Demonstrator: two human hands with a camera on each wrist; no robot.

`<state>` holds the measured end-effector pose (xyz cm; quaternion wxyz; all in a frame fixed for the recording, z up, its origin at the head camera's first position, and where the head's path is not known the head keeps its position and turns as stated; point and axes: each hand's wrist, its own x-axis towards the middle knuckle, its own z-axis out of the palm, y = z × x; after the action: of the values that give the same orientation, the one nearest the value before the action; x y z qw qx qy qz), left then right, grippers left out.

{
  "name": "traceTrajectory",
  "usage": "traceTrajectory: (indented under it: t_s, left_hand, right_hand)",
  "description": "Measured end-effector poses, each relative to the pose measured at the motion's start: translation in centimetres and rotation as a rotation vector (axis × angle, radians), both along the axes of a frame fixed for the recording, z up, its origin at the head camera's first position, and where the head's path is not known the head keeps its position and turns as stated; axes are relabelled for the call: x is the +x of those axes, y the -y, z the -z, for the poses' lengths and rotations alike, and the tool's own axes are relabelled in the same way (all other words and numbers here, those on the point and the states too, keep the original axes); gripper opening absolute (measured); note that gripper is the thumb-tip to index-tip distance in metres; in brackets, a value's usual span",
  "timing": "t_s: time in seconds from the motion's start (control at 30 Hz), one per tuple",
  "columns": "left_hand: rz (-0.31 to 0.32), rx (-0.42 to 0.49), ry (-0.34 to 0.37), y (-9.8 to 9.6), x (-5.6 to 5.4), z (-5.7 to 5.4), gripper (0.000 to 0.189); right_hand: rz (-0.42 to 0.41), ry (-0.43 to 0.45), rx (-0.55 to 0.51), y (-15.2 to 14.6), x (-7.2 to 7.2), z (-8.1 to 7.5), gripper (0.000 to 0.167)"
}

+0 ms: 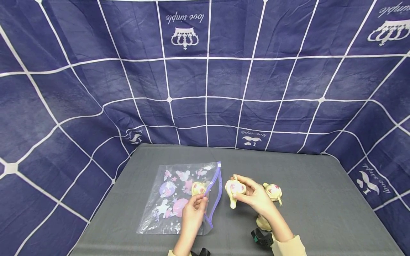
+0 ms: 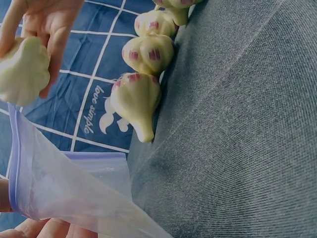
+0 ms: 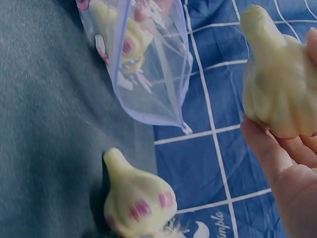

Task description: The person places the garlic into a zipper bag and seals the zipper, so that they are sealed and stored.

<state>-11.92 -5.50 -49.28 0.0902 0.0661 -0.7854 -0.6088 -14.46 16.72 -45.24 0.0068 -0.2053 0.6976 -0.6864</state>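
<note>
Above grey table (image 1: 307,199), hands (image 1: 256,197) closed on pale, pink-marked garlic (image 1: 237,189) and clear, purple-edged bag (image 1: 168,189).

The words "love simple" (image 1: 184,17) are printed upside down in white on the blue gridded cloth (image 1: 230,81), above an inverted crown (image 1: 184,38). At upper right, "simple" is cut by the view's edge over a second crown (image 1: 389,31). Low on the back, the phrase is repeated, inverted, with a moustache (image 1: 251,138), a heart (image 1: 247,143) and the letter "I" (image 1: 254,144). The phrase and moustache are also seen at right and, with only "love" legible, in the left corner. "Love simple" is shown sideways in the left wrist view; only "imple" is caught in the right. On the plastic bag (image 1: 148,224), lower-left purple print (image 1: 157,215) is too small to be read.
</note>
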Motion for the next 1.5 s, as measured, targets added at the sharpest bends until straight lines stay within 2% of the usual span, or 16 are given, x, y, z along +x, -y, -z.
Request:
traceTrajectory:
  t_s: [0.23,0.43,0.6,0.73,0.93,1.2,1.5]
  left_hand:
    - [-0.012,-0.024,0.031,0.1,-0.1,0.2,0.018]
    - [-0.012,-0.048,0.023,0.1,0.1,0.2,0.019]
    - [-0.003,-0.038,0.019,0.0,0.1,0.2,0.018]
    - [0.014,-0.030,0.014,0.1,0.1,0.2,0.017]
    - [0.000,-0.008,-0.008,0.0,-0.2,0.4,0.015]
    - [-0.002,0.036,-0.001,0.1,-0.3,0.2,0.013]
    - [0.004,0.029,0.003,0.2,-0.1,-0.1,0.011]
  right_hand:
    - [0.014,0.075,0.017,1.7,-0.6,0.6,0.065]
    - [0.008,0.125,0.009,3.6,-1.3,1.6,0.063]
    - [-0.003,0.135,0.011,4.6,-1.6,2.3,0.062]
    - [0.016,0.173,0.022,5.0,-1.6,2.8,0.064]
    - [0.049,0.243,0.040,5.3,-1.7,3.3,0.063]
    - [0.037,0.207,0.134,5.6,-1.8,3.8,0.060]
    - [0.041,0.172,0.225,6.2,-2.6,4.8,0.059]
